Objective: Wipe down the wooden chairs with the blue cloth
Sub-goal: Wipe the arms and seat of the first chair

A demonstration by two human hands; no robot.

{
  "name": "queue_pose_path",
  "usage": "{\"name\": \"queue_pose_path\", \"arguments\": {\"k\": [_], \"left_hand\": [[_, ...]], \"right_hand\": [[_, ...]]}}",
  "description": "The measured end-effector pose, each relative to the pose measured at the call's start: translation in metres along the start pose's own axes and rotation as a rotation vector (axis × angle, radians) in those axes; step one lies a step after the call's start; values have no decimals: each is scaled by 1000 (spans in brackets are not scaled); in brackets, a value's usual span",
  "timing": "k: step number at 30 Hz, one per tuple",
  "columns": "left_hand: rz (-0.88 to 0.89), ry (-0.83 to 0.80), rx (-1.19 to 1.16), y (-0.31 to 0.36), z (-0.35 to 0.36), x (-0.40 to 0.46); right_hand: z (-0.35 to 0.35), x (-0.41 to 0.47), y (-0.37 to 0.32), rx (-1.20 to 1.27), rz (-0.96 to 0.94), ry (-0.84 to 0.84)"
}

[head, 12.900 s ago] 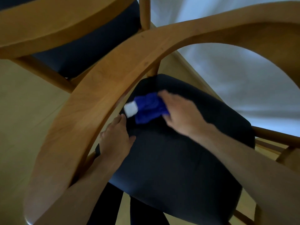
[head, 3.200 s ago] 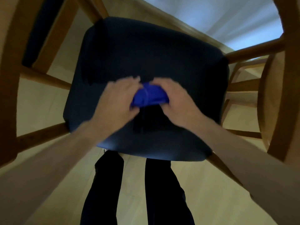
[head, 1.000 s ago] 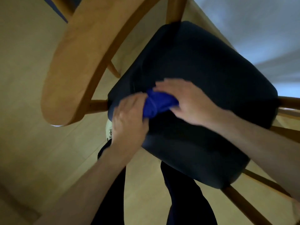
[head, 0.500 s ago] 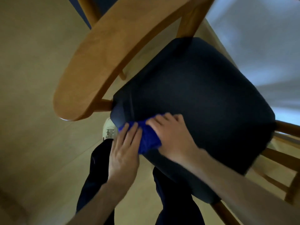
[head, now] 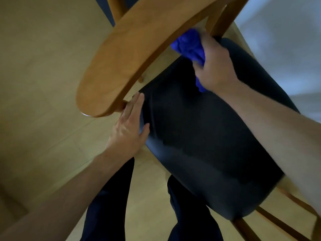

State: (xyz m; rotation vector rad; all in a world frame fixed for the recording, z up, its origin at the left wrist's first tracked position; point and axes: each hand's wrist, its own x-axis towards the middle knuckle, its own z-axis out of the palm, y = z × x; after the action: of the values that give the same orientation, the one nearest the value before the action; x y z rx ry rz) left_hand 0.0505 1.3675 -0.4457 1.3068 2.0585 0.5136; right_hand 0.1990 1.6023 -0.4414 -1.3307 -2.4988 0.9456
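Pale wooden flooring (head: 43,70) is seen below a wooden chair (head: 132,49) with a dark padded seat (head: 208,145), viewed steeply from above; dark trouser legs (head: 107,206) show at the bottom edge.

Half a second ago the blue cloth (head: 189,44) was pressed under both hands at the near left corner of the seat. It has since been carried up and away to the far side, where it is now bunched against the underside of the curved backrest, close to the upright post. From this it is judged that the seat has been finished for now and the wooden frame is being taken up, which is the part the task names.

The cloth is gripped by the right hand (head: 215,66), its fingers curled round the wad; a tail of fabric hangs out below the palm, just above the seat. The fingertips are hidden behind the cloth, so it cannot be told how hard the wood is pressed.

The left hand (head: 128,129) has been released from the cloth and is laid flat, its fingers (head: 134,105) straight and close together along the seat's left edge, the tips just under the rounded end of the backrest. Nothing is held by it; the chair appears to be steadied.
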Motion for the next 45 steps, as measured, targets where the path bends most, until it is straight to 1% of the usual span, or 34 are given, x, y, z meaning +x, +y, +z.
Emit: {"name": "queue_pose_path", "arguments": {"k": [1, 2, 4, 6, 7, 9, 11, 13, 14, 15, 16, 18, 20, 21, 22, 23, 24, 27, 30, 32, 34, 35, 36, 37, 38, 40, 41, 43, 44, 45], "left_hand": [[7, -14, 15, -4, -2, -2], [13, -16, 25, -7, -4, -5], [82, 43, 86, -12, -8, -8], [208, 136, 213, -17, -12, -12], [260, 152, 268, -20, -13, -15], [323, 117, 326, -28, -21, -20], [308, 93, 351, -34, -31, -25], [230, 111, 360, -36, -39, -24], [189, 130, 351, -36, -42, -23], [160, 151, 330, -36, -44, -22], [140, 165, 303, -35, -43, -21], [114, 171, 251, -37, -36, -23], [83, 172, 218, -41, -29, -28], [69, 176, 201, -43, -26, -29], [61, 184, 183, -45, -23, -30], [56, 191, 165, -46, -22, -30], [55, 191, 148, -47, -21, -29], [40, 180, 116, -49, -19, -32], [14, 157, 94, -49, -21, -42], [-35, 156, 102, -51, -21, -51], [-75, 133, 97, -52, -20, -60], [-79, 112, 82, -52, -18, -62], [-76, 100, 63, -53, -17, -64], [-73, 98, 48, -53, -16, -63], [-75, 102, 44, -54, -17, -62], [-82, 116, 61, -54, -17, -60], [-79, 120, 65, -54, -18, -60], [-55, 116, 58, -53, -17, -61], [-48, 116, 54, -52, -17, -62], [-49, 119, 49, -52, -16, -63]], "right_hand": [[5, 6, 0, -32, 37, -8], [15, 5, -4, -75, 70, -51], [46, -17, -26, -93, 90, -108], [76, -59, -55, 24, 84, -121], [89, -86, -68, 89, 59, -153], [105, -136, -81, 127, -15, -234], [102, -166, -73, 61, -151, -398], [86, -174, -55, -22, -303, -626], [75, -172, -47, -18, -321, -691], [66, -166, -44, 19, -294, -685], [57, -157, -42, 76, -242, -619], [46, -127, -40, 127, -156, -357], [42, -83, -40, 56, -84, -83], [44, -63, -44, 22, -59, 12], [51, -48, -50, 0, -30, 66], [63, -42, -59, -23, 11, 68], [80, -49, -68, -58, 22, 35], [122, -108, -91, -154, -36, -94], [113, -135, -80, -83, -118, -183], [95, -145, -63, -71, -218, -321], [80, -158, -55, -113, -305, -504], [75, -162, -54, -144, -344, -570], [71, -161, -54, -165, -384, -592], [67, -152, -55, -179, -421, -564], [64, -140, -57, -187, -435, -502], [61, -103, -59, -219, -387, -299], [60, -83, -60, -244, -316, -168], [56, -43, -59, -248, -65, 66], [57, -28, -58, -235, 74, 129], [61, -21, -59, -258, 167, 130]]}}
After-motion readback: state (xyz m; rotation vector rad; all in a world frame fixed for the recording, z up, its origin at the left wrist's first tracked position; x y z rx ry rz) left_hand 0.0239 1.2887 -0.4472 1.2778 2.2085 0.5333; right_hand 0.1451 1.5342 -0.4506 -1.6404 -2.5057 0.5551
